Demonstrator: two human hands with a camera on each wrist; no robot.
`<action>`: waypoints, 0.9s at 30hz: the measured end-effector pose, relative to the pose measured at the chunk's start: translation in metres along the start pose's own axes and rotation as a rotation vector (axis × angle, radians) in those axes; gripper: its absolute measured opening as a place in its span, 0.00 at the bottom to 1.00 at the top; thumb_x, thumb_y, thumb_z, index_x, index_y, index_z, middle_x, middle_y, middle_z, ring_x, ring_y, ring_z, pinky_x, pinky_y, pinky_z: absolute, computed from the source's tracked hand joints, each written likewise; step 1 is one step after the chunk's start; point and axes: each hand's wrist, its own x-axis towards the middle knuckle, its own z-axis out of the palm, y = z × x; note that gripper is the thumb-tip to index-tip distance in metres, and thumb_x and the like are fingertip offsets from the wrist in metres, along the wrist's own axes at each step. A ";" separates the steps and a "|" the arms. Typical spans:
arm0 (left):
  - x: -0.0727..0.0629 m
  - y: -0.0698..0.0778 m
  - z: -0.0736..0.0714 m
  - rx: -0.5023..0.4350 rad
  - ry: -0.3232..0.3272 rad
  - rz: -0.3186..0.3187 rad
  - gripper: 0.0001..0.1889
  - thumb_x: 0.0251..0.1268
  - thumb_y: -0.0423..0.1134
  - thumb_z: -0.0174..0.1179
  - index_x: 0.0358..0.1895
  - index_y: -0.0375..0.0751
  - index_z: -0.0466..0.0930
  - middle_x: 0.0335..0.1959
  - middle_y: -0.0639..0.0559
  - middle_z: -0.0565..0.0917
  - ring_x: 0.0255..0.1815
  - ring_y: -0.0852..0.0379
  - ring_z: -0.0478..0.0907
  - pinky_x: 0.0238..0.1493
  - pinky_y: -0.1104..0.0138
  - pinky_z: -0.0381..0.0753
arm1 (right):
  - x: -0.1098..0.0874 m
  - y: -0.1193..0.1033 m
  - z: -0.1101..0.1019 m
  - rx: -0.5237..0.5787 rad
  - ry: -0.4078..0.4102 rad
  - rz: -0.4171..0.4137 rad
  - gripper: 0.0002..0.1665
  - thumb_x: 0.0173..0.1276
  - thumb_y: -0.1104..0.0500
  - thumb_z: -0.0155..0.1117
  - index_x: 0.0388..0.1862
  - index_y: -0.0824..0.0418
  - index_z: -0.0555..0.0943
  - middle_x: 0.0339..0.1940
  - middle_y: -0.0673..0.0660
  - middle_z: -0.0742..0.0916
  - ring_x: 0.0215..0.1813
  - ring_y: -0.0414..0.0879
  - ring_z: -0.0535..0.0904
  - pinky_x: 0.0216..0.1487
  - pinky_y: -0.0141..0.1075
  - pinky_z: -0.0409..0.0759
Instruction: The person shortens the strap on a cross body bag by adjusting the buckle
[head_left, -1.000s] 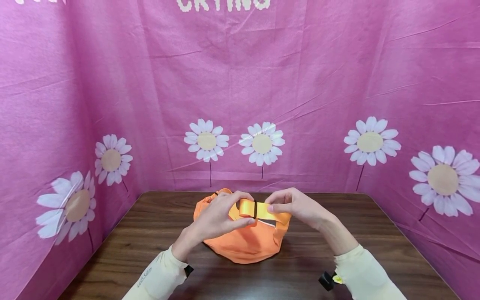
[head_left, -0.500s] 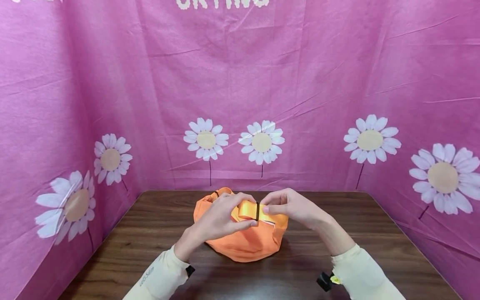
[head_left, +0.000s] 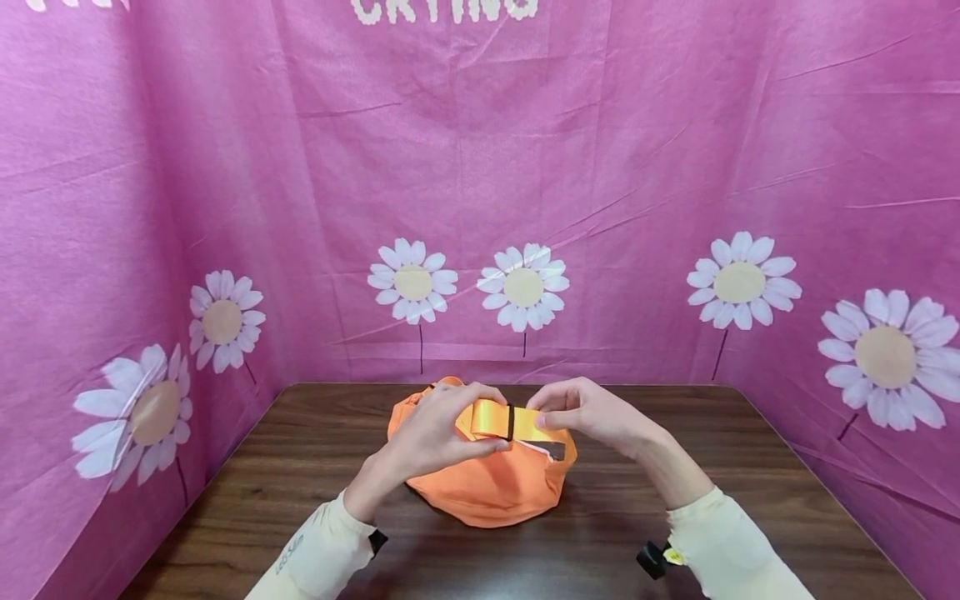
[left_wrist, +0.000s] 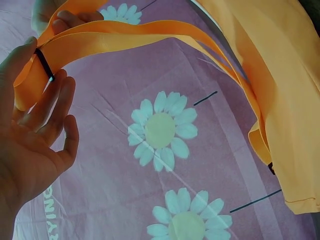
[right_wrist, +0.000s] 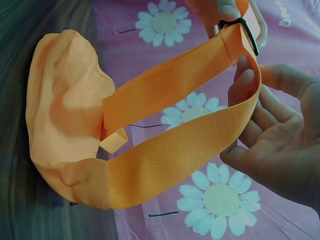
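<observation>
An orange waist bag (head_left: 487, 492) sits on the table, its wide strap (head_left: 491, 418) raised in a loop above it. A black slide buckle (head_left: 511, 422) is threaded on the strap. My left hand (head_left: 431, 429) pinches the buckle and the strap's fold between thumb and fingers; the left wrist view shows the buckle (left_wrist: 45, 64) at those fingertips. Just right of the buckle, my right hand (head_left: 596, 412) pinches the strap between thumb and fingers. In the right wrist view, the strap (right_wrist: 180, 150) runs from the right hand (right_wrist: 285, 135) down to the bag (right_wrist: 65, 110).
The dark wooden table (head_left: 300, 483) extends around the bag. A pink cloth (head_left: 615, 167) printed with daisies hangs behind and at both sides. Black wrist devices, one (head_left: 652, 560) below the right forearm, are worn at both cuffs.
The right hand moved left along the strap toward the buckle, then back right. The strap stretch right of the buckle shortened, then lengthened again. The left hand stays nearly in place; the bag lies still.
</observation>
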 end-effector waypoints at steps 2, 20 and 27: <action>0.000 -0.001 0.002 0.002 0.000 0.015 0.26 0.54 0.49 0.79 0.53 0.50 0.79 0.45 0.68 0.83 0.41 0.66 0.73 0.48 0.57 0.71 | 0.000 -0.001 0.001 -0.002 -0.005 -0.006 0.14 0.71 0.56 0.70 0.51 0.60 0.86 0.43 0.63 0.88 0.46 0.55 0.82 0.51 0.50 0.79; -0.001 0.003 0.012 -0.022 -0.024 -0.094 0.35 0.59 0.56 0.75 0.67 0.52 0.71 0.53 0.66 0.82 0.43 0.66 0.75 0.50 0.57 0.72 | 0.006 -0.006 0.024 0.082 0.029 0.004 0.15 0.70 0.55 0.71 0.45 0.66 0.84 0.36 0.64 0.87 0.38 0.49 0.82 0.37 0.39 0.82; -0.002 -0.003 0.017 -0.155 -0.013 -0.114 0.35 0.55 0.54 0.78 0.64 0.56 0.72 0.47 0.68 0.80 0.41 0.63 0.75 0.45 0.63 0.76 | 0.003 -0.008 0.025 0.128 0.042 -0.070 0.13 0.70 0.58 0.70 0.41 0.69 0.82 0.25 0.57 0.83 0.30 0.47 0.79 0.35 0.39 0.79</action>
